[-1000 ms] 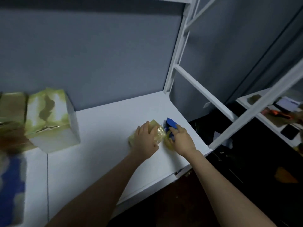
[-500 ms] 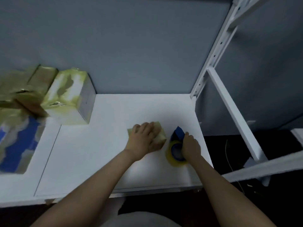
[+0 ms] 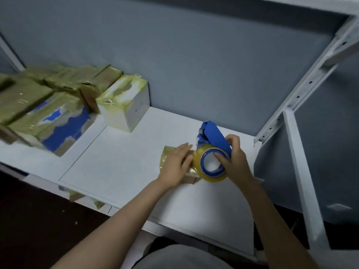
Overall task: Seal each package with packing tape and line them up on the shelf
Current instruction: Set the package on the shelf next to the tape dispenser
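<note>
**Taping a small package on the shelf**

Left hand (image 3: 176,164) lay flat, fingers straight, pinning the package (image 3: 167,154) to the shelf (image 3: 116,171) so it wouldn't slide. Right hand (image 3: 236,162) gripped the tape dispenser (image 3: 212,140) at the package's right end, probably laying tape; contact was blurry.

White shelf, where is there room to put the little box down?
Bare white shelf lies between the white taped box and the small taped package under the left hand. Crowded: stacked taped packages at the left end; the blue tape dispenser in the right hand.
</note>
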